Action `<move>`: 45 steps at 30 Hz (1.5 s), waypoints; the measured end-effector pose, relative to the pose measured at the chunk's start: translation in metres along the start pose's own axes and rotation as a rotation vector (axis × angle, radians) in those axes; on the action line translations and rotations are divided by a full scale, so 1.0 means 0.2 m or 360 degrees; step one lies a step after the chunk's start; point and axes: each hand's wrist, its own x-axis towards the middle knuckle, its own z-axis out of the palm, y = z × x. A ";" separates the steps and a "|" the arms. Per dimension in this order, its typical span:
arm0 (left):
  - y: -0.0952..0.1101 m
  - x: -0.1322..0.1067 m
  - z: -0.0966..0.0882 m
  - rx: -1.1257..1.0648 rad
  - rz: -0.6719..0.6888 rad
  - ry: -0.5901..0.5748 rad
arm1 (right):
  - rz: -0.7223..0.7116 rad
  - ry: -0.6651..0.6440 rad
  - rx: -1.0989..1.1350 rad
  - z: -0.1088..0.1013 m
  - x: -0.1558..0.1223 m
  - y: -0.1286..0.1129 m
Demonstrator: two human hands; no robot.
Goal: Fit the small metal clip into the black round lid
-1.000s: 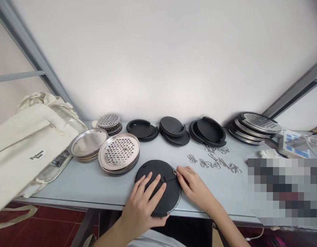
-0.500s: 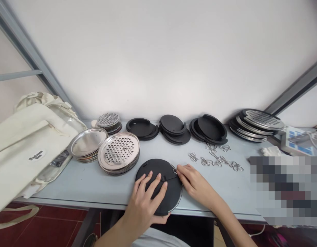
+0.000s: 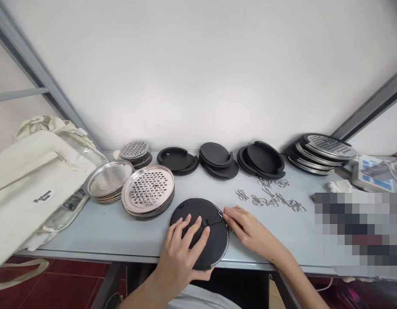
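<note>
A round black disc point(image 3: 204, 214) lies flat near the front edge of the grey table point(image 3: 98, 227). My left hand point(image 3: 182, 253) rests on it with fingers spread flat, pressing it down. My right hand point(image 3: 246, 227) is at the disc's right edge, its fingers pinched on a small metal wire clip point(image 3: 221, 213) that sits at the end of a thin bar across the disc.
Behind stand stacks of steel grater discs point(image 3: 148, 191), plain steel plates point(image 3: 110, 180), black plastic discs point(image 3: 261, 161) and a pile of loose wire clips point(image 3: 272, 197). A white fabric bag point(image 3: 34, 180) fills the left. A finished stack point(image 3: 320, 152) stands at the far right.
Both hands and the disc stay nearly in place; the right hand's fingers have shifted slightly at the clip on the disc's rim.
</note>
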 end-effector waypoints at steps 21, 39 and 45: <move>0.00 -0.02 0.01 -0.0063 -0.0045 -0.0010 | 0.0005 0.0109 0.0043 0.02 -0.01 -0.01; -0.01 -0.03 0.02 -0.0053 -0.0038 0.0007 | 0.0023 0.0153 0.0388 0.03 -0.01 0.01; -0.01 -0.02 0.02 -0.0044 -0.0040 0.0007 | 0.0089 0.0084 0.0420 0.01 -0.02 -0.01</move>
